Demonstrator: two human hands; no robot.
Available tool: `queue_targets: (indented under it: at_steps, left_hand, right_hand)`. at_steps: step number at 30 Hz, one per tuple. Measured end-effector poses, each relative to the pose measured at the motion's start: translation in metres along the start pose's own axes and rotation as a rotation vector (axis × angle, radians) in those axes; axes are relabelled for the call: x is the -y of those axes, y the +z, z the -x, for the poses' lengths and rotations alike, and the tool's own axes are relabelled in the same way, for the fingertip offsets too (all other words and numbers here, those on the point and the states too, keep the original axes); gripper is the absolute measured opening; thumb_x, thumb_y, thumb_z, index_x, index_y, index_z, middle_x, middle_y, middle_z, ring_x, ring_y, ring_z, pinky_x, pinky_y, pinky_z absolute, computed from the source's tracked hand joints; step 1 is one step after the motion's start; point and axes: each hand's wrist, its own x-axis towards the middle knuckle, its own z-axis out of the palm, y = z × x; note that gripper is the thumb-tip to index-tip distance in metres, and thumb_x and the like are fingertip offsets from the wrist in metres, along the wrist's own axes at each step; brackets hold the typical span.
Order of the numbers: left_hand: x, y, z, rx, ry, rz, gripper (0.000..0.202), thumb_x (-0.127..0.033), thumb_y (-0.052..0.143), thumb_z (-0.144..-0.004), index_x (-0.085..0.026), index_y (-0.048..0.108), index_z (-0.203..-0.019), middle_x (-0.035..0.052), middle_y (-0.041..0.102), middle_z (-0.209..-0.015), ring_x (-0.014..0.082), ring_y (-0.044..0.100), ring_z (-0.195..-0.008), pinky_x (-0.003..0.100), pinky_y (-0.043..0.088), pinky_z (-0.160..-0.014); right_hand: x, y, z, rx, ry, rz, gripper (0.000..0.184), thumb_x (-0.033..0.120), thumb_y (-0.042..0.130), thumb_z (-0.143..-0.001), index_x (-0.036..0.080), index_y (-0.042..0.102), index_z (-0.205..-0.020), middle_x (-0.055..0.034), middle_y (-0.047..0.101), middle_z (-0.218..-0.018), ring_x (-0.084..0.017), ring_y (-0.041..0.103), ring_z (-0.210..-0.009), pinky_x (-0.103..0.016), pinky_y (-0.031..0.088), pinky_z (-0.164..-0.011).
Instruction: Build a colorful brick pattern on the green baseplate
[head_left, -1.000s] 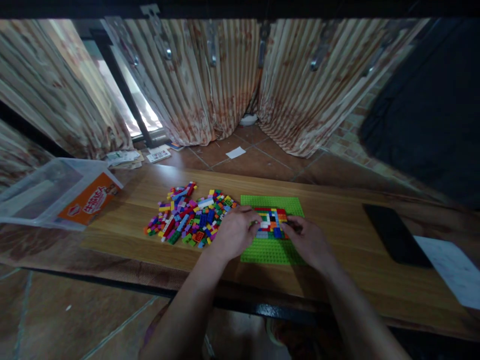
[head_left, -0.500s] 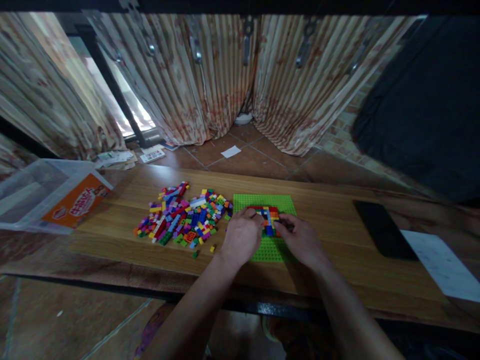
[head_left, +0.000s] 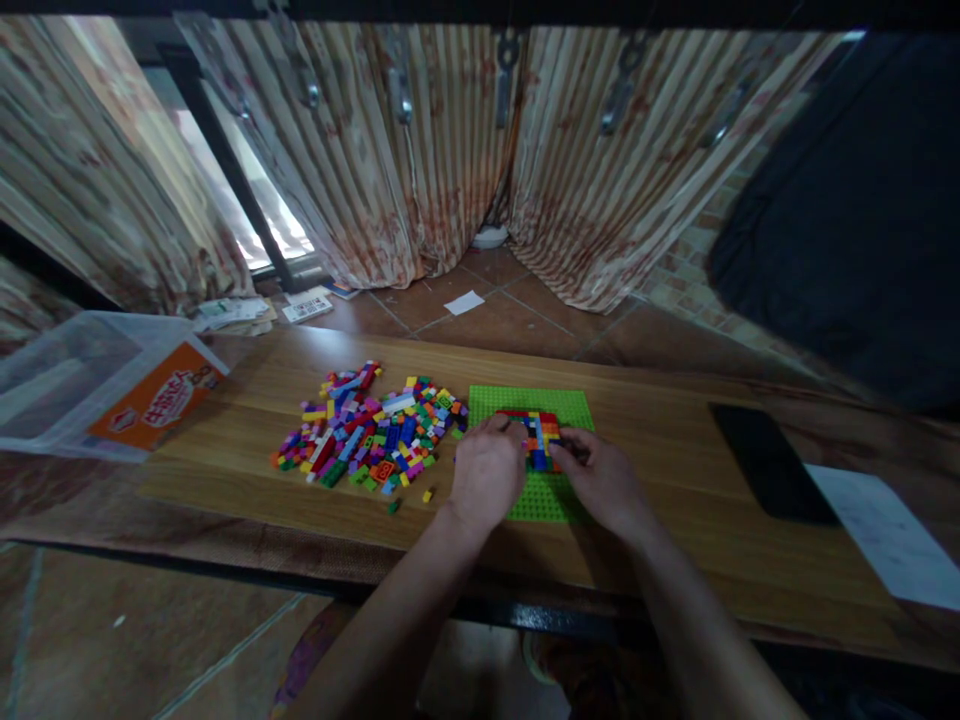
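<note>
A bright green baseplate (head_left: 558, 403) lies on the wooden table (head_left: 675, 470), with a patch of coloured bricks (head_left: 541, 432) built on its middle. My left hand (head_left: 487, 474) rests on the plate's left side, fingers curled down against the built bricks. From the right, my right hand (head_left: 601, 482) pinches at the patch's right edge. What either hand holds under its fingertips is hidden. A loose pile of small coloured bricks (head_left: 367, 432) spreads on the table just left of the plate.
A clear plastic tub with an orange label (head_left: 112, 385) lies at the table's left end. A black phone (head_left: 772, 460) and a white sheet (head_left: 885, 530) lie at the right. Striped curtains (head_left: 420, 150) and tiled floor lie beyond the table.
My left hand slid further onto the baseplate and now covers the left part of the built bricks. My right hand stayed at the right edge. A few loose bricks now lie in front of the pile.
</note>
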Motion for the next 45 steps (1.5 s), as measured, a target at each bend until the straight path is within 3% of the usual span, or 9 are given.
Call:
queue_targets:
  at_steps: [10, 17, 23, 28, 32, 38, 42, 45]
  left_hand:
    - [0.003, 0.003, 0.005, 0.041, 0.06, -0.05, 0.022, -0.02, 0.047, -0.094, -0.02, 0.068, -0.088, 0.0068, 0.064, -0.092, 0.0202, 0.06, -0.087, 0.032, 0.048, -0.077]
    - [-0.012, 0.002, 0.017, 0.03, 0.049, -0.211, 0.024, -0.015, 0.044, -0.093, -0.016, 0.066, -0.101, 0.0106, 0.064, -0.102, 0.0262, 0.057, -0.095, 0.041, 0.047, -0.08]
    - [-0.019, 0.007, 0.019, 0.016, 0.05, -0.247, 0.024, -0.015, 0.043, -0.093, -0.012, 0.066, -0.1, 0.0125, 0.064, -0.1, 0.0261, 0.058, -0.094, 0.042, 0.047, -0.082]
    - [0.0, 0.009, 0.024, -0.008, 0.084, -0.079, 0.026, -0.014, 0.046, -0.092, -0.018, 0.064, -0.111, 0.009, 0.064, -0.114, 0.0226, 0.058, -0.102, 0.038, 0.049, -0.09]
    - [0.015, 0.002, 0.023, -0.106, 0.081, 0.179, 0.032, -0.013, 0.046, -0.092, -0.018, 0.061, -0.12, 0.0082, 0.063, -0.121, 0.0192, 0.058, -0.109, 0.033, 0.047, -0.099]
    - [0.028, -0.016, 0.011, -0.221, -0.075, 0.387, 0.029, -0.014, 0.049, -0.09, -0.017, 0.065, -0.114, 0.0082, 0.068, -0.11, 0.0186, 0.062, -0.104, 0.031, 0.05, -0.095]
    - [0.039, -0.023, 0.008, -0.274, -0.123, 0.417, 0.026, -0.014, 0.05, -0.089, -0.019, 0.066, -0.108, 0.0061, 0.069, -0.104, 0.017, 0.064, -0.098, 0.029, 0.052, -0.091]
    - [0.049, -0.028, 0.006, -0.311, -0.154, 0.413, 0.024, -0.014, 0.05, -0.089, -0.019, 0.067, -0.105, 0.0057, 0.07, -0.1, 0.0165, 0.065, -0.092, 0.029, 0.052, -0.088]
  right_hand:
    - [-0.005, 0.001, -0.001, 0.015, -0.006, -0.021, 0.034, 0.04, 0.055, -0.087, 0.016, 0.066, -0.108, -0.0088, 0.073, -0.091, -0.02, 0.067, -0.077, -0.034, 0.05, -0.074]
    - [-0.003, 0.002, 0.001, 0.01, -0.025, -0.003, 0.032, 0.039, 0.053, -0.088, 0.017, 0.067, -0.105, -0.0092, 0.073, -0.092, -0.02, 0.067, -0.078, -0.035, 0.049, -0.074]
    - [-0.001, 0.002, 0.0, -0.008, -0.016, 0.009, 0.033, 0.039, 0.054, -0.087, 0.015, 0.067, -0.106, -0.0088, 0.073, -0.088, -0.02, 0.066, -0.073, -0.034, 0.048, -0.069]
    - [-0.001, 0.0, -0.001, -0.01, -0.027, 0.025, 0.035, 0.043, 0.052, -0.088, 0.017, 0.069, -0.104, -0.0087, 0.074, -0.088, -0.021, 0.067, -0.074, -0.034, 0.049, -0.07]
    - [0.0, -0.001, -0.002, -0.025, -0.034, 0.036, 0.035, 0.042, 0.048, -0.09, 0.019, 0.07, -0.102, -0.0105, 0.075, -0.095, -0.023, 0.068, -0.083, -0.035, 0.05, -0.076]
    - [0.006, -0.004, -0.003, -0.108, 0.035, 0.088, 0.041, 0.042, 0.047, -0.089, 0.014, 0.069, -0.109, -0.0133, 0.074, -0.092, -0.024, 0.068, -0.078, -0.036, 0.05, -0.075]
    - [0.011, -0.006, 0.0, -0.194, 0.013, 0.028, 0.042, 0.045, 0.05, -0.087, 0.015, 0.068, -0.11, -0.01, 0.074, -0.086, -0.021, 0.066, -0.071, -0.034, 0.049, -0.07]
    - [0.015, -0.004, 0.002, -0.162, -0.02, -0.036, 0.041, 0.046, 0.053, -0.085, 0.017, 0.069, -0.108, -0.0068, 0.073, -0.081, -0.019, 0.064, -0.065, -0.032, 0.049, -0.066]
